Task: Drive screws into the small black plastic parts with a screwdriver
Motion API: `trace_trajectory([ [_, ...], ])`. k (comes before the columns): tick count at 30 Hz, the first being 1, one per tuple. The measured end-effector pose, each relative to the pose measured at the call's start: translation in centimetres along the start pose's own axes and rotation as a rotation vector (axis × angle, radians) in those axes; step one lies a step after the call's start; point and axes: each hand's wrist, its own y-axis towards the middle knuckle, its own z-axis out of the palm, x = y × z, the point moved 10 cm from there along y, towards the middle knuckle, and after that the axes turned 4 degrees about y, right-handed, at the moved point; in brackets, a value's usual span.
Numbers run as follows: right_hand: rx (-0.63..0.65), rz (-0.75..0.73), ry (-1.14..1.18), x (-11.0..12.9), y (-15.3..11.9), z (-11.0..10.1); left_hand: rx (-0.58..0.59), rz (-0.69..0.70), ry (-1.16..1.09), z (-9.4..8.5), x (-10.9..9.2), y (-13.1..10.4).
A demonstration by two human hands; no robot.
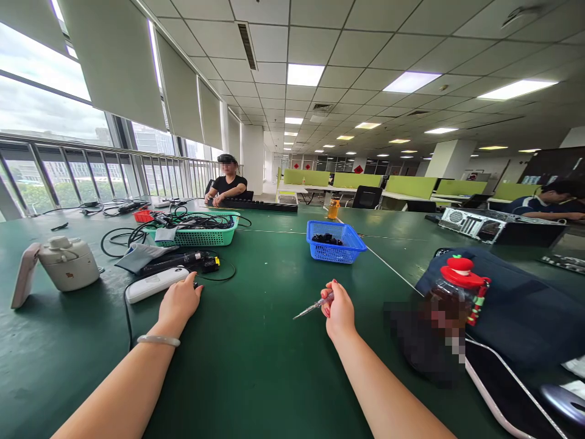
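Right hand [340,310] closes round a screwdriver [314,307], tip toward eight o'clock; left hand [180,300] half-curled — hold unclear — white strip [153,285] at its ten.

head-worn view, forward and down

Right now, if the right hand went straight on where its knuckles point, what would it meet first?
Probably the blue basket, ahead of the right hand, though depth and height are hard to judge here.
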Motion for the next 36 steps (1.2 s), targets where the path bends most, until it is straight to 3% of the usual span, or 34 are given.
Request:
trace_trajectory([
  [5,-0.008,-0.002,-0.003,-0.1,0.2,-0.2,0.009,-0.023,-0.039,-0.1,0.6,0.0],
  [9,-0.001,0.000,-0.010,-0.1,0.1,0.0,-0.083,0.035,-0.056,-1.9,-0.7,-0.5],
  [13,0.009,0.002,-0.012,0.2,-0.2,0.5,-0.140,0.345,-0.140,-4.3,-6.8,-2.9],
  [18,0.073,-0.069,-0.053,1.5,-0.9,1.8,0.029,0.768,-0.322,-4.5,-16.2,-8.8],
  [23,0.125,-0.345,-0.137,5.2,-2.9,3.1,0.124,0.780,-0.438,-4.4,-20.9,-11.4],
  [27,0.326,-0.552,-0.378,6.9,-5.7,6.0,0.165,0.776,-0.517,-4.3,-23.0,-11.9],
  [31,0.539,-0.705,-0.667,6.5,-8.4,8.6,0.167,0.783,-0.606,-4.0,-23.9,-12.3],
  [36,0.645,-0.779,-0.794,6.2,-9.9,10.0,0.152,0.832,-0.732,-4.0,-24.0,-12.8],
])
